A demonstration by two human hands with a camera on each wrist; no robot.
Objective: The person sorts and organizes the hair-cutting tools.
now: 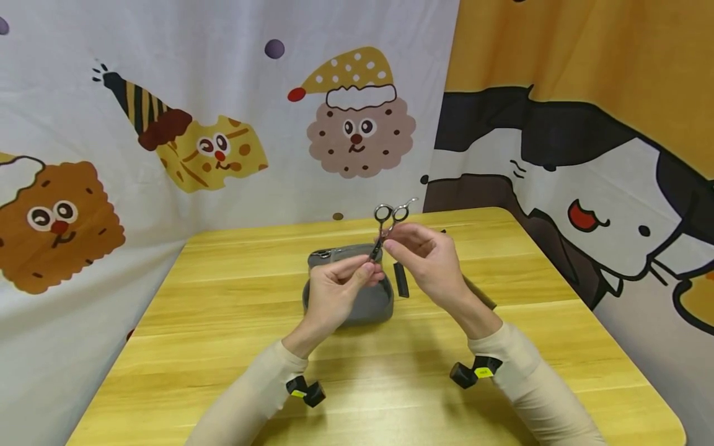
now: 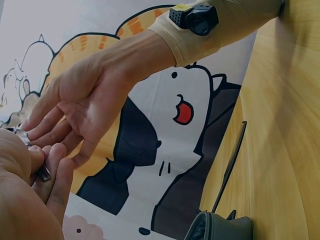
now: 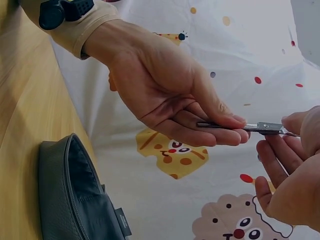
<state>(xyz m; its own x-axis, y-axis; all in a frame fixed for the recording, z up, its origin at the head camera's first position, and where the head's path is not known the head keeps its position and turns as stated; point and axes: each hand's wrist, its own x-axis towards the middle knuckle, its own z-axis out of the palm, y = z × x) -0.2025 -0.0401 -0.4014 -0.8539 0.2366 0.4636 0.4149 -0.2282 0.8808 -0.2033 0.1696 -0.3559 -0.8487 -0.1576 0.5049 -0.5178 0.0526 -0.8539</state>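
A pair of hairdressing scissors (image 1: pixel 377 246), with silver finger rings and darker blades, is held up over the table between both hands. My left hand (image 1: pixel 330 294) pinches the blades between thumb and fingers, as the right wrist view also shows. At the handle end, just below the rings, the thumb and fingertips of my right hand (image 1: pixel 435 263) grip the scissors. Behind and below the left hand lies a grey zip pouch (image 1: pixel 365 317), its top unzipped; the hand partly covers it. Its dark lining (image 3: pixel 90 185) shows in the right wrist view.
On the wooden table (image 1: pixel 223 310), a short black object (image 1: pixel 401 282) lies just right of the pouch. A long thin comb (image 1: pixel 481 292) sits further right, partly hidden by the right hand and wrist. Printed cartoon curtains (image 1: pixel 223 62) hang around the table's back and sides.
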